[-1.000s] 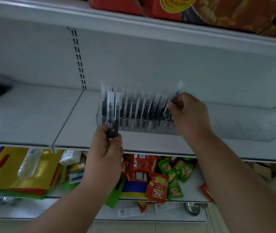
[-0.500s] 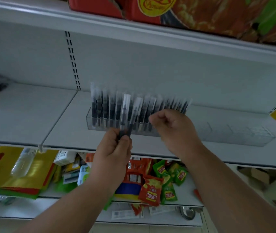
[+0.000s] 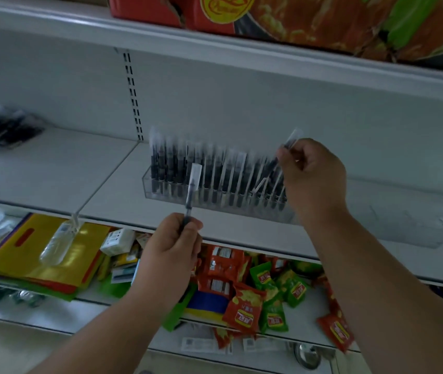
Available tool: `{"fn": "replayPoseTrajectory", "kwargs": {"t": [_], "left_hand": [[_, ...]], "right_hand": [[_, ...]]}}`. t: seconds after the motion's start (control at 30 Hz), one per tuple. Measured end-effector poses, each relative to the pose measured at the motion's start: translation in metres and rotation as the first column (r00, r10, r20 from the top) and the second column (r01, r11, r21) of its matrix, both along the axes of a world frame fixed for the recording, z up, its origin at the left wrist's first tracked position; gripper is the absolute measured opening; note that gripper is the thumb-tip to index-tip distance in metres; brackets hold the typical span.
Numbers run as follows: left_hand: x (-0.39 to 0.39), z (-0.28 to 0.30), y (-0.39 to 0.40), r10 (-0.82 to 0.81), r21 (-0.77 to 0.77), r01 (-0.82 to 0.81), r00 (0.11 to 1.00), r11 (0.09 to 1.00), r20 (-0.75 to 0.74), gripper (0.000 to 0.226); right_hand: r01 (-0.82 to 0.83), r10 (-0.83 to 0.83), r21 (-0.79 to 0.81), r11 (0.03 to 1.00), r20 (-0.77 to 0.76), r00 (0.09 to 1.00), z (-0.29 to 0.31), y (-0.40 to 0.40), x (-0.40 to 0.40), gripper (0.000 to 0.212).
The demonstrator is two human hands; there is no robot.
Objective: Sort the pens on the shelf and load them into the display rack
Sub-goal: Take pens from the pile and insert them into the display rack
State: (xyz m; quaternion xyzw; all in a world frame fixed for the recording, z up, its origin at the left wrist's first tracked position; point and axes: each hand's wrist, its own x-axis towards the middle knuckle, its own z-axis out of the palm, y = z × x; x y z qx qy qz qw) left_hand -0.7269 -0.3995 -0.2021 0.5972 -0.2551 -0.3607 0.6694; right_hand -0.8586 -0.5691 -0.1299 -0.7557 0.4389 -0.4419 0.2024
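A clear plastic display rack stands on the white shelf, its left part filled with several upright black pens with clear caps. My left hand grips one pen by its lower end, held upright in front of the rack. My right hand pinches another pen at the right end of the filled rows, its clear cap pointing up and right. The right part of the rack holds no pens.
A bag of dark pens lies at the shelf's far left. Below are a yellow and gold packet stack and red and green snack packets. A red box sits on the shelf above.
My right hand took a pen from my left hand and carried it right to the end of the filled rows. My left hand now holds one pen instead of two.
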Motion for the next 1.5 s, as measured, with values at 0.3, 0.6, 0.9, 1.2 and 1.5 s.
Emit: {"fn": "replayPoseTrajectory", "kwargs": {"t": [0.3,0.6,0.9,1.2,1.5], "left_hand": [[-0.002,-0.003,0.003,0.003,-0.015,-0.003,1.000,1.000,-0.011,0.018],[-0.006,-0.011,-0.010,-0.056,0.030,0.053,0.994,0.998,0.099,0.019],[-0.023,-0.006,-0.041,-0.213,0.095,0.191,0.857,0.977,0.469,0.018],[-0.008,-0.002,-0.050,-0.187,0.169,0.089,0.636,0.982,0.749,0.012],[0.014,-0.017,-0.066,-0.147,0.152,-0.064,0.073,0.986,0.986,0.044]], "right_hand": [[-0.015,-0.030,-0.196,0.980,-0.221,0.975,-0.011,-0.003,0.012,0.025],[0.025,-0.010,0.030,0.999,-0.431,0.902,-0.031,0.001,0.013,0.031],[-0.282,0.307,0.364,0.887,-0.010,0.952,-0.016,0.030,0.002,0.026],[-0.215,0.122,0.239,0.947,0.349,0.929,0.000,0.012,-0.025,0.019],[-0.083,0.082,0.001,0.997,0.146,0.986,-0.001,-0.001,-0.018,0.024]]}}
